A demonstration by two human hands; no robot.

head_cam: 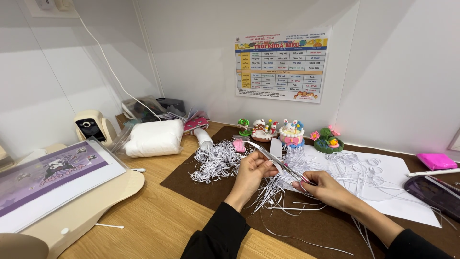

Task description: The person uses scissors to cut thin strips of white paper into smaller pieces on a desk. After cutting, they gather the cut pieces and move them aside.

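My left hand (pixel 252 171) pinches a thin white paper strip (pixel 275 152) that stands up against a long metal tweezer-like tool (pixel 268 153). My right hand (pixel 327 190) grips that tool at its near end, and the tip points up and left toward a small pink clay piece (pixel 239 145). Both hands hover over a heap of loose white paper strips (pixel 216 163) on a brown mat (pixel 191 184). More strips trail under and past my right wrist.
Small clay figures (pixel 292 133) line the wall behind a white sheet (pixel 402 180) with curled strips. A pink block (pixel 436 160) and a dark device (pixel 437 193) are at right. A white pouch (pixel 154 137), a purple folder (pixel 48 173) and a cotton swab (pixel 108 225) are at left.
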